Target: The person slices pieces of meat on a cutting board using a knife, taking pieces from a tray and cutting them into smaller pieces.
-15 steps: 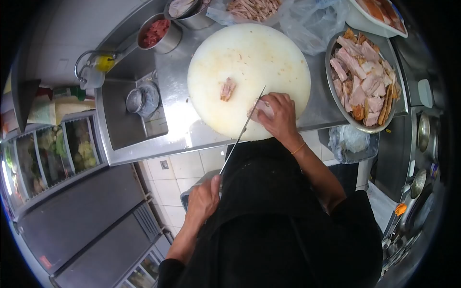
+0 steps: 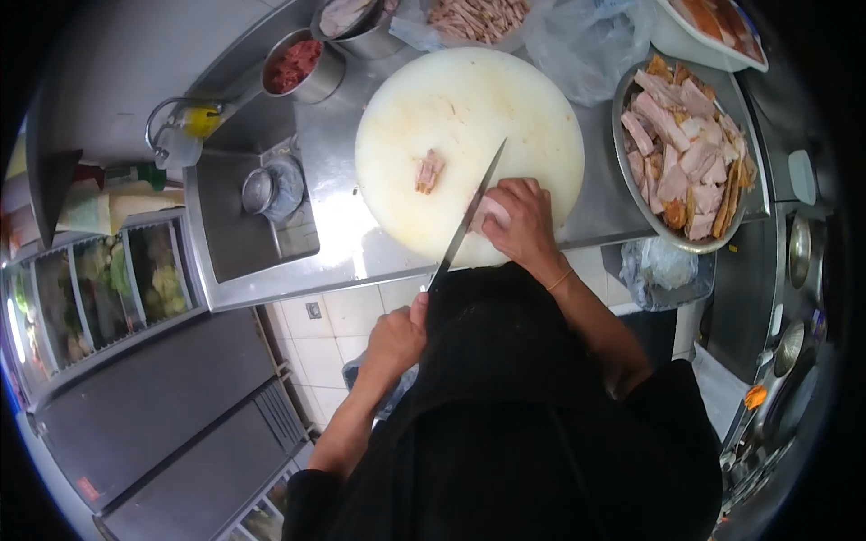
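Note:
A round white cutting board lies on the steel counter. At its near right part, my right hand has its curled fingers on a piece of pale cooked meat, partly hidden under them. My left hand is closed around the handle of a long knife. The blade slants up and to the right across the board, right beside the meat, its tip pointing away from me. A smaller chunk of meat lies alone left of the blade.
Right of the board stands a steel bowl heaped with meat pieces. A pot of red meat, a plastic bag and shredded meat are behind. A sink is at left; a white tub is at back right.
My left hand has moved forward and to the right with the knife, and the blade tip now reaches farther over the board. My right hand has stayed nearly in place on the meat.

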Tool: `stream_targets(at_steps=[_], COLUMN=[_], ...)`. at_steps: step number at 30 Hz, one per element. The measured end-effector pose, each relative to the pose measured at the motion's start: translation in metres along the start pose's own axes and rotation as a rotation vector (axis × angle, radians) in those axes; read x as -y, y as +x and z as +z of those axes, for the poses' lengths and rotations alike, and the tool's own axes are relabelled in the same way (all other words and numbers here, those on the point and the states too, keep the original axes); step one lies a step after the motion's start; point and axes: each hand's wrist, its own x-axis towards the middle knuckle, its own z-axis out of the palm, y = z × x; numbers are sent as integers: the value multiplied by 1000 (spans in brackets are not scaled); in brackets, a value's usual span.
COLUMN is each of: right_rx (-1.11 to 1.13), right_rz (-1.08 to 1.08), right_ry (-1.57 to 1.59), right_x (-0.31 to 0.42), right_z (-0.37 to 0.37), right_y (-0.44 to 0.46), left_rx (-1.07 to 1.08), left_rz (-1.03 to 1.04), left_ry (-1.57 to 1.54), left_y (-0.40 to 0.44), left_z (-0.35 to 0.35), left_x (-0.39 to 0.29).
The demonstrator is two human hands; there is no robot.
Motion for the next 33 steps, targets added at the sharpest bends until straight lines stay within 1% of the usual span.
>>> stream_targets(at_steps=[3,6,9,10,12,18,21,22,24,27,30,31,33], right_rx=[23,-7,-40,-20,25,78,116,98,63,88,153,135,100], right_rz=[9,80,24,-6,-66,-83,-51,-70,-106,-109,-47,1,116], right_ry=[49,42,49,50,52,-3,-12,-13,-19,-13,76,146,283], right_x=[-2,-2,1,2,2,-2,-3,-3,-4,-5,-4,-6,-10], right_z=[-4,0,-1,0,3,11,13,13,13,13,8,6,1], right_y=[-4,0,12,17,25,28,28,28,28,32,34,35,32], left_rx=[-15,-50,-65,-67,-63,-41,-41,-41,-13,-14,-54,-73,-102], left_rz=[-67,-128,-122,-118,-97,-85,-88,-90,-81,-34,4,17,-22], left_ry=[-105,-137,-146,-151,-107,-16,47,76,106,115,49,13,-56], left_y=[-7,-14,-19,-21,-25,-36,-43,-44,-40,-12,20,27,23], left_z=[-19,-30,-30,-29,-23,-25,-30,-31,-29,-8,-8,-10,-17], left_x=[-4,3,9,11,16,24,20,19,18,25,19,16,6])
